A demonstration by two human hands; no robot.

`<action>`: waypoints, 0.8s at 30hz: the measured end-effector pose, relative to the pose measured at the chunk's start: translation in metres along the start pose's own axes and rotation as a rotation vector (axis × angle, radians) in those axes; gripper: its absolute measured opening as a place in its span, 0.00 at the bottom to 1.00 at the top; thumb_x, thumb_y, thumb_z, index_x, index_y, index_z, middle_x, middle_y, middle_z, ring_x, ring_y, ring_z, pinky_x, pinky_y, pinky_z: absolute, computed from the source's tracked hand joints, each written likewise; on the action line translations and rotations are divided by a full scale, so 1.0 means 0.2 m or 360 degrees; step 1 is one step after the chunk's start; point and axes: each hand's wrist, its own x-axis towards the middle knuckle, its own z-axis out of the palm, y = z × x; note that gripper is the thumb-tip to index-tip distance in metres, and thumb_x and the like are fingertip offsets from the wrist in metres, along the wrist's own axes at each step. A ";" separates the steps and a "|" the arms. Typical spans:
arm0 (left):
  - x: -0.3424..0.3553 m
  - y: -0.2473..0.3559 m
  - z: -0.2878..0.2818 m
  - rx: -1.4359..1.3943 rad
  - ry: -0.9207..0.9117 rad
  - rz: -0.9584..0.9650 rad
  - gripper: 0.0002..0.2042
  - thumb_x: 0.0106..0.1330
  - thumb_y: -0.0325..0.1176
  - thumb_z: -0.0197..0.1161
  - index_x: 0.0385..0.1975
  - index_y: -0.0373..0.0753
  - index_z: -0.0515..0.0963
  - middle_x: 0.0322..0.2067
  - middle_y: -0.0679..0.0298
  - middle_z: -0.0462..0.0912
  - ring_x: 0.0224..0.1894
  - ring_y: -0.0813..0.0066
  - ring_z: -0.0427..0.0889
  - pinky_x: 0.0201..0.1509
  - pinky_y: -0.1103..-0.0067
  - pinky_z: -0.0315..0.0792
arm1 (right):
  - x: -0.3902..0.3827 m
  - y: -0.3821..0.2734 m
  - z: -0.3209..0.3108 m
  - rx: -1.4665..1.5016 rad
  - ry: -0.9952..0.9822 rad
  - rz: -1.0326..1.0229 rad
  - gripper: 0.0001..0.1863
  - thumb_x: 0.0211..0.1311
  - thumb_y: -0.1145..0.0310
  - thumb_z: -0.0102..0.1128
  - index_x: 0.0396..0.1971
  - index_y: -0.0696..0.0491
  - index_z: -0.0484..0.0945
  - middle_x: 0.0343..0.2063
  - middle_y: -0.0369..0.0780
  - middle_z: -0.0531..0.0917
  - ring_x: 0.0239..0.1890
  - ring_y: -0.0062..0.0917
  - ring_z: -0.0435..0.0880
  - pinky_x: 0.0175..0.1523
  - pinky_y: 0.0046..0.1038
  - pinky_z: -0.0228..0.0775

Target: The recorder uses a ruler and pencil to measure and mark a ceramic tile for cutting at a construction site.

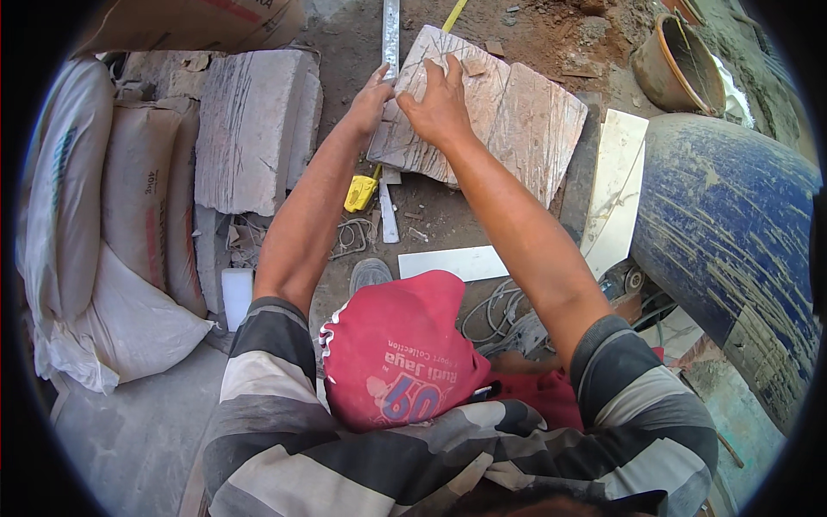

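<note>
A pale, scored concrete block (534, 121) lies ahead of me, tilted, with grooves and a seam across its top. My right hand (440, 105) rests on its upper left part, fingers spread and thumb out. At the block's left edge, my left hand (371, 104) has its fingers and thumb about the near end of a long silvery metal bar (391, 34). A yellow tape measure (360, 193) lies on the ground just below the block. Some of its yellow blade (454, 15) shows beyond the block's far edge; the stretch between is hidden.
Another scored block (245, 129) stands at left beside stacked sacks (142, 189). At right are a blue drum (732, 224), a bucket (679, 65) and white tile pieces (616, 185). A white strip (454, 264) and loose cord (501, 310) lie nearer me, by a red cloth (405, 345).
</note>
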 end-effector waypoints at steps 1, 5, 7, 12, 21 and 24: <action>0.01 0.01 -0.03 -0.0025 -0.0067 -0.0115 0.38 0.60 0.38 0.51 0.73 0.36 0.51 0.66 0.49 0.65 0.63 0.64 0.68 0.65 0.74 0.61 | 0.00 0.02 0.00 0.0209 -0.0193 -0.0210 0.44 0.51 0.55 0.68 0.65 0.62 0.62 0.68 0.57 0.56 0.71 0.53 0.53 0.72 0.45 0.50; 0.01 0.02 -0.09 0.0057 -0.0128 -0.0248 0.35 0.63 0.38 0.45 0.74 0.43 0.50 0.62 0.58 0.71 0.51 0.78 0.71 0.53 0.79 0.65 | -0.26 0.06 0.02 -0.0374 -0.0415 -0.0645 0.42 0.48 0.56 0.72 0.63 0.56 0.67 0.67 0.51 0.60 0.72 0.47 0.54 0.72 0.51 0.47; 0.01 0.03 -0.08 0.0096 -0.0103 -0.0230 0.34 0.64 0.40 0.44 0.74 0.46 0.51 0.61 0.60 0.72 0.49 0.78 0.71 0.53 0.79 0.64 | -0.29 0.03 0.04 -0.0542 -0.0524 -0.0756 0.43 0.47 0.54 0.73 0.63 0.54 0.67 0.67 0.50 0.60 0.72 0.46 0.53 0.72 0.54 0.46; 0.02 0.03 -0.10 0.0079 -0.0130 -0.0207 0.34 0.67 0.46 0.45 0.74 0.50 0.51 0.60 0.64 0.74 0.50 0.76 0.71 0.55 0.76 0.64 | -0.21 -0.05 0.07 -0.1069 -0.0844 -0.0971 0.41 0.45 0.53 0.75 0.62 0.45 0.69 0.69 0.44 0.60 0.75 0.44 0.47 0.69 0.67 0.40; -0.05 -0.25 -0.20 0.0431 0.0800 -0.0317 0.26 0.66 0.47 0.54 0.56 0.33 0.75 0.44 0.50 0.83 0.47 0.58 0.82 0.55 0.68 0.71 | -0.17 -0.01 0.01 -0.1023 -0.0820 -0.1221 0.36 0.43 0.49 0.73 0.56 0.43 0.73 0.64 0.40 0.67 0.73 0.42 0.53 0.68 0.71 0.40; -0.15 -0.43 -0.18 0.0591 0.0586 -0.0555 0.26 0.66 0.50 0.56 0.52 0.32 0.78 0.43 0.49 0.84 0.46 0.58 0.83 0.54 0.68 0.72 | -0.18 -0.01 -0.01 -0.0938 -0.0718 -0.1272 0.36 0.42 0.49 0.73 0.54 0.42 0.73 0.62 0.40 0.69 0.72 0.42 0.55 0.67 0.72 0.41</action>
